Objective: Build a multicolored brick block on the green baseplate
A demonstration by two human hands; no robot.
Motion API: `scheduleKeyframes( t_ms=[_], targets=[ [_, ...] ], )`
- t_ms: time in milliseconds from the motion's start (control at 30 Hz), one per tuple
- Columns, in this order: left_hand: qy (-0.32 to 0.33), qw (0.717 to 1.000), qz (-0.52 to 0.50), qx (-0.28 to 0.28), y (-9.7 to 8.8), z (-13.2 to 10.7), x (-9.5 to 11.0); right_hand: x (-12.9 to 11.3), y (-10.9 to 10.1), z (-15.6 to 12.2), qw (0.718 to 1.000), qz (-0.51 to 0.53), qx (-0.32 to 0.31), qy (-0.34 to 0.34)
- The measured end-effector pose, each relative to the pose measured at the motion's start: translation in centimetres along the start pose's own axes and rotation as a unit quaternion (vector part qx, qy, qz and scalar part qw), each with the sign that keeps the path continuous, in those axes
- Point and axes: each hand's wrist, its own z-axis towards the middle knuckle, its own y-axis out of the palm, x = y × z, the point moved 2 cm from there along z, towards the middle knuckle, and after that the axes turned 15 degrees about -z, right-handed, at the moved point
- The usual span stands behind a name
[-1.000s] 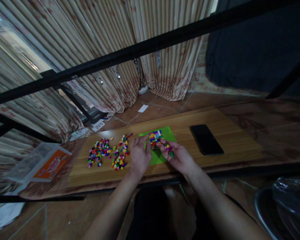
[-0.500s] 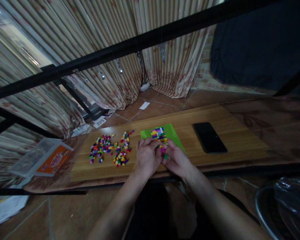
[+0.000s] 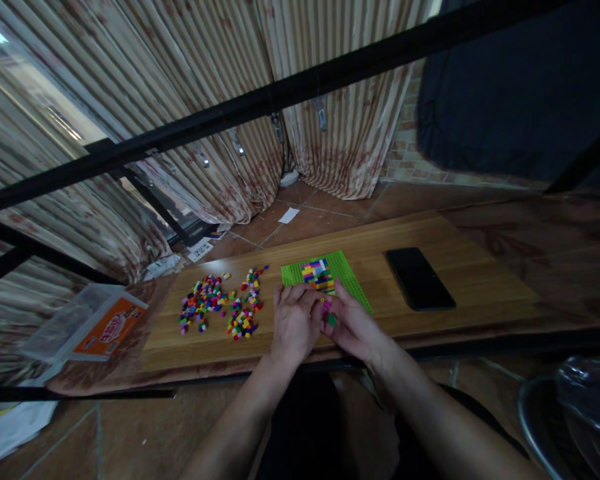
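Note:
Close together at the front edge of the green studded baseplate (image 3: 350,275) are my two hands. My right hand (image 3: 354,325) is curled, palm up, around a few small toy bricks; a pink brick (image 3: 326,307) and a green brick (image 3: 331,320) show between its fingers and palm. Knuckles up, my left hand (image 3: 295,325) has its fingers bent and closed against the right fingertips; what they pinch, if anything, is hidden. Just beyond the fingers, a block of multicoloured toy bricks (image 3: 317,272) is set on the baseplate, its near part partly covered by my hands.
Loose toy bricks lie in piles (image 3: 205,299) on the left of the wooden board (image 3: 275,257). A black tablet-like device (image 3: 420,279) rests at the right. Left of the board is a clear plastic box (image 3: 63,323) with an orange label. A dark metal bar (image 3: 195,120) crosses beyond.
The view has tilted up slightly, so the board sits a little lower. Both hands stay together with only small finger movements, and the pink and green bricks remain in the right hand.

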Motion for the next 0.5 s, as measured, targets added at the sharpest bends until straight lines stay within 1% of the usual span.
scheduleKeyframes(
  t_ms=[100,200,333,400,500],
  targets=[
    [-0.038,0.998,-0.042,0.025,-0.4,0.3,-0.2,0.2,-0.4,0.4,0.999,-0.001,0.047,0.004],
    [-0.075,0.992,-0.086,0.053,-1.0,0.8,-1.3,0.3,-1.0,0.7,0.996,0.002,0.087,0.008],
    [-0.06,0.989,-0.105,0.084,-1.5,2.2,-3.0,-0.2,-1.4,0.7,0.994,-0.005,0.107,0.012],
    [-0.054,0.991,-0.092,0.081,-1.5,3.0,-3.6,-0.4,-1.4,0.6,0.994,-0.006,0.11,0.006],
    [-0.054,0.996,-0.05,0.055,-1.1,4.0,-3.9,-0.6,-1.3,0.4,0.994,-0.01,0.113,0.001]
  ],
)
